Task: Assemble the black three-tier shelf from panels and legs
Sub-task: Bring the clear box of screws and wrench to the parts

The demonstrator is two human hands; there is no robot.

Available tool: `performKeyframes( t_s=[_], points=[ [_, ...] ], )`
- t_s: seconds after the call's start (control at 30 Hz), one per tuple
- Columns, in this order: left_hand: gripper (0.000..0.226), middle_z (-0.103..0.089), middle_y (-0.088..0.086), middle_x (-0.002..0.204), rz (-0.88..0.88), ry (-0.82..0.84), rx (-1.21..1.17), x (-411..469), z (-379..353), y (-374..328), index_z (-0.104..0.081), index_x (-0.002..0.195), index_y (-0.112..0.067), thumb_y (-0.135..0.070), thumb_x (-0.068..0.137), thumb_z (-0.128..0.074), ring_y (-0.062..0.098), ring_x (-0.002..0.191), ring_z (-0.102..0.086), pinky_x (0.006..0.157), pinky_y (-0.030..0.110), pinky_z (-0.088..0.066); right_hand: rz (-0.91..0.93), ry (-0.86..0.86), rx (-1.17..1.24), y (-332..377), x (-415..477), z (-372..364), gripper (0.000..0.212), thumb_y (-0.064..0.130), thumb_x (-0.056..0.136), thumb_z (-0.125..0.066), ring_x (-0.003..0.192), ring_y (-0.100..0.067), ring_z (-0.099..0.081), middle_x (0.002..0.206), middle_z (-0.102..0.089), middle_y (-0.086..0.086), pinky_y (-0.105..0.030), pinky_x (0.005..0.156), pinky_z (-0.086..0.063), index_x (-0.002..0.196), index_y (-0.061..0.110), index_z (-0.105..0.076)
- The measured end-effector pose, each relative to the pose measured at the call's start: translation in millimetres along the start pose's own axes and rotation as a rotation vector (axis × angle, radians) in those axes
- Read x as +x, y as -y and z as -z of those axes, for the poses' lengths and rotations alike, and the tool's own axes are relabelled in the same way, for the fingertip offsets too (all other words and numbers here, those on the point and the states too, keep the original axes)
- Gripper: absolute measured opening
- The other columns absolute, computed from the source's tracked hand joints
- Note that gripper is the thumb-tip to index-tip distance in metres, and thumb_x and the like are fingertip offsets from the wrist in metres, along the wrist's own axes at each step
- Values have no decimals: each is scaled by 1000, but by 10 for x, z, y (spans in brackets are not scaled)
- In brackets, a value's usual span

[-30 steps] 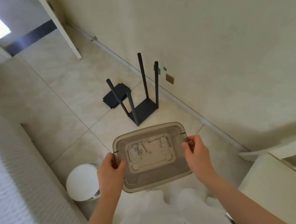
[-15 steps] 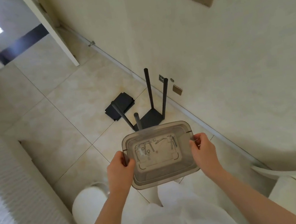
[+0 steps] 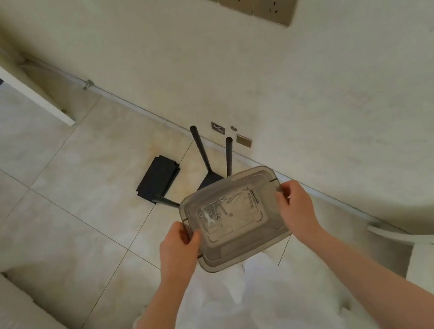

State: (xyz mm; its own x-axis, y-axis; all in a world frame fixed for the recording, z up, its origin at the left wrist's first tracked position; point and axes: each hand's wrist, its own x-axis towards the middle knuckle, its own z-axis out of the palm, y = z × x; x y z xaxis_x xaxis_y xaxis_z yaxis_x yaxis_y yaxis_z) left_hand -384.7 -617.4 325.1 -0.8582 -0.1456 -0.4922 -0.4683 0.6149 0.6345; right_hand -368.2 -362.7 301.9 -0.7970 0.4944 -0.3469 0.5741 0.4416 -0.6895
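Gripping clear box point(image 3: 235, 218) of screws point(image 3: 252, 197) at its ends with curled fingers of left hand point(image 3: 179, 245) and right hand point(image 3: 298, 208), nearer than upright black legs point(image 3: 201, 149) and flat panels point(image 3: 158, 178).

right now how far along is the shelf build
Early. Done: one black panel sits on the floor with legs fitted. In hand: left hand and right hand grip a clear box holding screws and a small wrench. Left: the spare black panels lying flat beside it are unmounted.

Both forearms reaching forward, left hand point(image 3: 178, 243) and right hand point(image 3: 296, 208) gripping opposite ends of clear box point(image 3: 237, 226)
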Motion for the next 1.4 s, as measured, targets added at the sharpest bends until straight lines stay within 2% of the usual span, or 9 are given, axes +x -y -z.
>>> performKeyframes(
  t_s=[0.13,0.37,0.53,0.77,0.87,0.93,1.03,1.27,1.4],
  points=[
    [15,-65,1,75,-36,182,35,293,46,35,-57,83,-18,-19,94,-68,15,65,-63,52,14,-50,-84,-145,-24,14,-4,-183,17,14,101,-49,90,-17,-52,105,-55,-2,-24,77,-36,114,6,-55],
    [10,-72,-2,83,-134,535,175,779,191,101,-62,96,-20,-27,94,-69,12,69,-72,58,16,-55,-296,-371,-6,-20,-277,-486,19,10,100,-48,95,-18,-49,105,-50,-1,-26,80,-36,114,4,-58],
    [15,-75,4,86,-123,683,210,946,216,65,-62,100,-15,-23,92,-73,15,71,-75,67,29,-63,-410,-441,55,-142,-553,-627,18,11,101,-47,97,-19,-51,110,-53,-5,-27,81,-40,116,6,-56],
    [16,-75,11,76,29,763,239,904,-28,384,-62,90,-2,-16,94,-68,25,66,-75,63,33,-62,-510,-434,89,-581,-788,-842,21,14,100,-50,99,-20,-54,113,-56,-6,-27,81,-41,119,8,-58],
    [21,-75,15,77,77,759,254,904,-172,591,-60,91,0,-19,96,-67,28,67,-75,61,33,-61,-530,-386,73,-846,-847,-982,25,12,99,-52,90,-16,-53,108,-59,-4,-18,72,-38,121,8,-62],
    [23,-75,18,84,106,751,235,895,-279,699,-60,92,2,-19,96,-67,30,72,-76,71,41,-64,-537,-370,63,-995,-872,-1050,26,9,98,-51,86,-14,-53,104,-61,-2,-16,64,-35,120,7,-64],
    [21,-74,17,95,119,768,220,918,-496,837,-63,97,2,-18,95,-67,29,83,-75,79,43,-63,-566,-395,86,-1220,-823,-1135,28,8,97,-50,86,-15,-53,106,-64,-3,-22,72,-37,120,8,-66],
    [16,-74,14,87,190,817,205,1201,-1305,1303,-66,97,2,-13,92,-69,21,66,-75,66,35,-63,-608,-492,108,-2113,-438,-1584,14,12,96,-59,71,-1,-48,92,-58,-1,-11,58,-31,109,10,-63],
    [15,-73,9,64,212,817,147,1584,-1920,1585,-69,88,3,-11,90,-73,18,58,-73,55,28,-60,-593,-511,103,-2728,-45,-1974,23,8,96,-56,84,-12,-51,103,-59,-4,-16,73,-36,117,8,-66]
  ],
)
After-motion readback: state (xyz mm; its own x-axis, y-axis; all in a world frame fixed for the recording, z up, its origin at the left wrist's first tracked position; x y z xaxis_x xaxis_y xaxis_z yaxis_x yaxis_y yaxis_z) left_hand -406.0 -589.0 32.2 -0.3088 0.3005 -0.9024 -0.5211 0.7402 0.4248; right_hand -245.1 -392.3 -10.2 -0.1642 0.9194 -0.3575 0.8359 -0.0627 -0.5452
